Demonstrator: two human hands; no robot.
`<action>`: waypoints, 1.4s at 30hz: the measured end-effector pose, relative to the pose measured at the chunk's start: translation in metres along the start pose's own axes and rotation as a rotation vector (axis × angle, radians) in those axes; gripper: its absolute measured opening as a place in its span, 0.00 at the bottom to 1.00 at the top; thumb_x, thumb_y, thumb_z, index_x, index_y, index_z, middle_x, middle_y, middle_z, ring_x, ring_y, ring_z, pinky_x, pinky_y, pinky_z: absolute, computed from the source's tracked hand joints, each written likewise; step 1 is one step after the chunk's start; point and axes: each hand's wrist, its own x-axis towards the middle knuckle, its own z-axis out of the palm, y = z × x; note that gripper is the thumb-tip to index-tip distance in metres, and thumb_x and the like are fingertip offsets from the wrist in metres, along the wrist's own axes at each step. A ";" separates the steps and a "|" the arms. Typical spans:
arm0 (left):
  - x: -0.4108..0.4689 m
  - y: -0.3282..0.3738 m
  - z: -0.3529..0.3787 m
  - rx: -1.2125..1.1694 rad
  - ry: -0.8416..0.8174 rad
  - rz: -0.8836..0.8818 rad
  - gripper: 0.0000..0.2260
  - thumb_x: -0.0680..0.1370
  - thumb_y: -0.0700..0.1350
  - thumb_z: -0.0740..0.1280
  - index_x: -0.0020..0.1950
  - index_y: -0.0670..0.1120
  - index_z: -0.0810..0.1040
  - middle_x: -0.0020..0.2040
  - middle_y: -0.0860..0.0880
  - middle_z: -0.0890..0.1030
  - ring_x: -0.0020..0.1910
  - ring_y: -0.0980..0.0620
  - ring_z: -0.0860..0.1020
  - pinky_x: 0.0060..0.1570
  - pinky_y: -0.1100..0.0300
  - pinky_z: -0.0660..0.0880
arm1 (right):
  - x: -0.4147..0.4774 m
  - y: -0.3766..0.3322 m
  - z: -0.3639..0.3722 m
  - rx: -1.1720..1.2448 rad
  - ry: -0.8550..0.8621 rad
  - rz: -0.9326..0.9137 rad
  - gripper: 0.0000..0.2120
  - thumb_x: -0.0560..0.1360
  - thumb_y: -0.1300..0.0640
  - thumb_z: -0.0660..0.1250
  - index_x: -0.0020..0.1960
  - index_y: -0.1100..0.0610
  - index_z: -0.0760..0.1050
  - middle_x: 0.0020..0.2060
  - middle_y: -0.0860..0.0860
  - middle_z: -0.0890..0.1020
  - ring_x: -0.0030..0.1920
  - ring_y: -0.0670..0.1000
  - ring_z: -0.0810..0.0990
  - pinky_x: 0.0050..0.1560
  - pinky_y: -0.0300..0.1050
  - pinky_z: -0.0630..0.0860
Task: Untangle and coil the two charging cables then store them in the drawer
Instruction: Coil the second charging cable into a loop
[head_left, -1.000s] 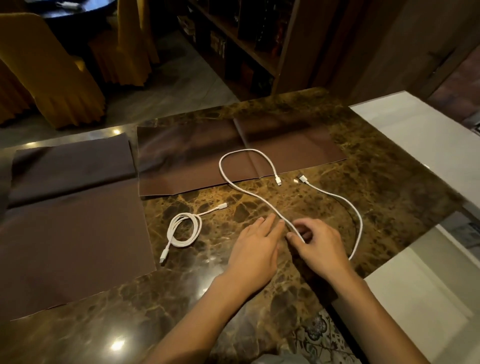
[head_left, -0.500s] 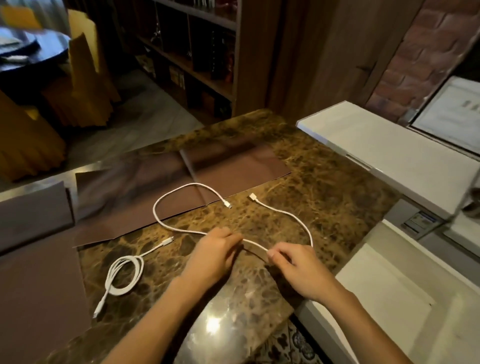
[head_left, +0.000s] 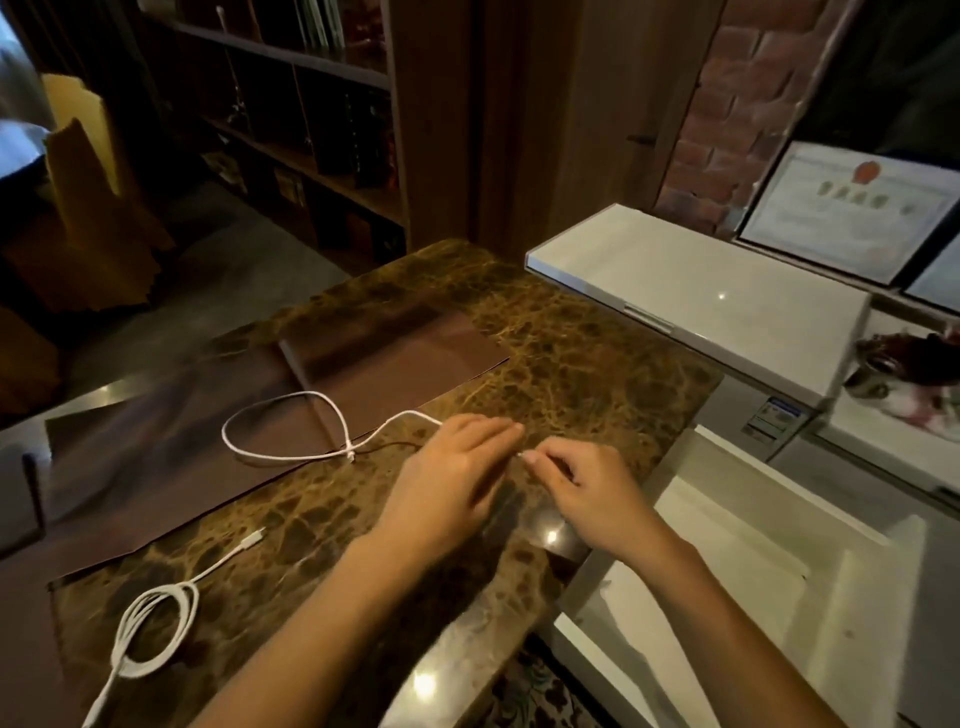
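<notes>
Where the right hand (head_left: 587, 493) pinches, the uncoiled cable (head_left: 306, 394) loops leftward.

The left forearm (head_left: 322, 623) comes in from 7 o'clock and reaches toward 1 o'clock; the right forearm (head_left: 727, 623) comes in from 5 o'clock and reaches toward 11 o'clock. Both arms are bare. The left hand (head_left: 457, 467) lies palm down and is blurred, with its fingers fairly straight, close together and pointing to 2 o'clock. Whether it grips anything under the palm is hidden. The right hand (head_left: 592, 488) sits just at its 3 o'clock, knuckles up and fingers curled. Its thumb and forefinger tips (head_left: 535, 458) pinch the white end of the cable (head_left: 349, 453). The fingertips of the two hands nearly meet.
</notes>
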 end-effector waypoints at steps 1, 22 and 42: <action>0.005 0.007 0.000 0.003 0.000 0.027 0.20 0.79 0.53 0.62 0.69 0.51 0.77 0.64 0.52 0.81 0.64 0.51 0.76 0.60 0.55 0.77 | 0.001 -0.001 -0.001 0.003 0.010 -0.012 0.12 0.83 0.49 0.62 0.45 0.50 0.80 0.36 0.44 0.81 0.38 0.45 0.79 0.39 0.48 0.76; 0.015 -0.011 -0.014 -0.098 0.100 0.124 0.12 0.80 0.45 0.66 0.60 0.42 0.82 0.53 0.46 0.82 0.51 0.50 0.81 0.51 0.57 0.79 | -0.017 -0.017 -0.019 0.181 0.035 0.060 0.12 0.83 0.51 0.62 0.45 0.48 0.81 0.32 0.46 0.80 0.34 0.45 0.77 0.36 0.47 0.73; 0.027 -0.005 -0.023 0.169 0.160 0.155 0.16 0.79 0.53 0.66 0.64 0.51 0.81 0.60 0.52 0.82 0.67 0.48 0.76 0.63 0.44 0.65 | -0.021 -0.044 0.008 1.119 -0.113 0.366 0.14 0.84 0.57 0.59 0.56 0.61 0.83 0.32 0.50 0.74 0.29 0.45 0.69 0.30 0.39 0.64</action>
